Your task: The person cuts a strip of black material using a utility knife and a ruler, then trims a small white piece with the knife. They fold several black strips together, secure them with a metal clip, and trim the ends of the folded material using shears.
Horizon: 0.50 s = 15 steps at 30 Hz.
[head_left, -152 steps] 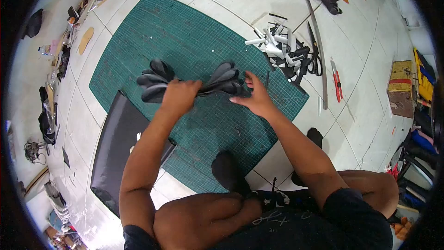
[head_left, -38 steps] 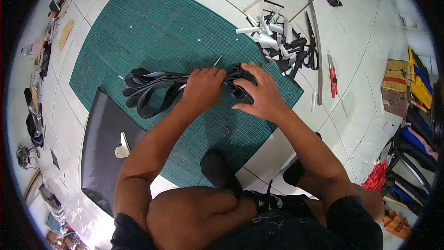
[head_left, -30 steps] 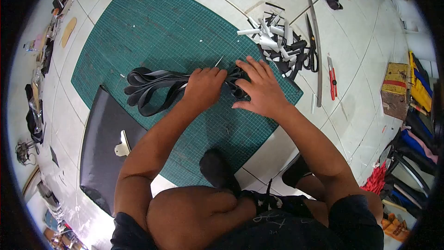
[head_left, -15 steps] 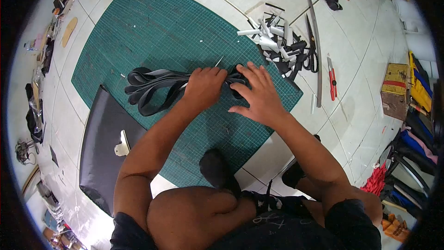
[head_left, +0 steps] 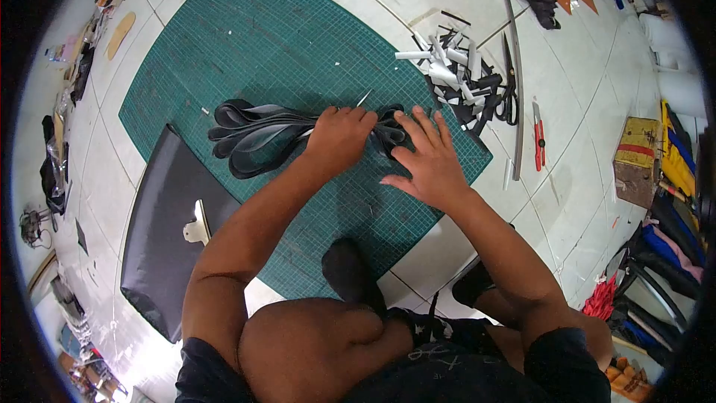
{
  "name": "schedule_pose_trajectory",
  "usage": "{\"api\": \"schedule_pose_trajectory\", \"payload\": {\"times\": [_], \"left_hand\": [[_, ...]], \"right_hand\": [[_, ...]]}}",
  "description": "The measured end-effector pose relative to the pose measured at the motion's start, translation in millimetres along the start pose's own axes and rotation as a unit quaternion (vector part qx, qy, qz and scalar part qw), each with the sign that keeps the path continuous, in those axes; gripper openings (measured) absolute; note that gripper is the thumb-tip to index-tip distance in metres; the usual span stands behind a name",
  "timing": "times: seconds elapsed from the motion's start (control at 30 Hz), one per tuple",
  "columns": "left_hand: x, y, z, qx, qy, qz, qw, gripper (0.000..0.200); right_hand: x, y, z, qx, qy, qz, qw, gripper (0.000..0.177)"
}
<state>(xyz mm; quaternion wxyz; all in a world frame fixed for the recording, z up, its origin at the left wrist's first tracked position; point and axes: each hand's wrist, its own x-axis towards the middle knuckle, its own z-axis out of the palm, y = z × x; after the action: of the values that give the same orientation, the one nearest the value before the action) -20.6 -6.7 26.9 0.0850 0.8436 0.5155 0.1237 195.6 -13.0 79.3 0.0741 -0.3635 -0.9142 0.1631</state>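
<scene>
A bundle of looped black strips (head_left: 257, 138) lies over the green cutting mat (head_left: 276, 37), with its larger loops to the left. My left hand (head_left: 339, 138) is closed around the middle of the bundle. A thin white pointed piece (head_left: 364, 97) sticks out just beyond its knuckles. My right hand (head_left: 425, 157) is at the right end of the strips, fingers spread and fingertips touching or close to the short loops there. Part of the bundle is hidden under my left hand.
Black and white offcuts (head_left: 455, 75) are heaped at the mat's right corner. Beside them are black scissors (head_left: 508, 89), a long grey bar (head_left: 516, 104) and a red cutter knife (head_left: 538, 142). A black sheet (head_left: 168, 209) with a metal clip (head_left: 197, 225) lies at left.
The view has shifted slightly, so the mat and tools sit a little differently. My left hand keeps its grip on the strips; my right hand stays spread at their right end.
</scene>
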Motion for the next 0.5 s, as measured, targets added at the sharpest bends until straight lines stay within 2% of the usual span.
{"api": "schedule_pose_trajectory", "payload": {"times": [0.17,0.27,0.33,0.37,0.5], "left_hand": [[1.8,-0.6,4.6,0.002,0.017,0.007,1.0,0.016],[1.8,0.1,-0.8,-0.006,-0.004,0.001,1.0,0.016],[1.8,-0.2,3.9,-0.002,0.013,0.001,1.0,0.017],[2.0,-1.0,6.2,0.001,0.022,0.001,1.0,0.017],[2.2,0.5,1.3,-0.008,-0.003,-0.007,1.0,0.016]], "right_hand": [[-9.0,4.8,8.3,-0.006,0.034,-0.004,0.999,0.041],[-14.2,0.0,16.3,0.026,0.128,0.031,0.991,0.044],[-24.3,-6.6,40.1,0.196,0.136,0.179,0.955,0.044],[-26.6,-8.2,53.3,0.278,0.138,0.25,0.917,0.044],[-17.5,-8.5,72.7,0.256,0.202,0.236,0.915,0.041]]}}
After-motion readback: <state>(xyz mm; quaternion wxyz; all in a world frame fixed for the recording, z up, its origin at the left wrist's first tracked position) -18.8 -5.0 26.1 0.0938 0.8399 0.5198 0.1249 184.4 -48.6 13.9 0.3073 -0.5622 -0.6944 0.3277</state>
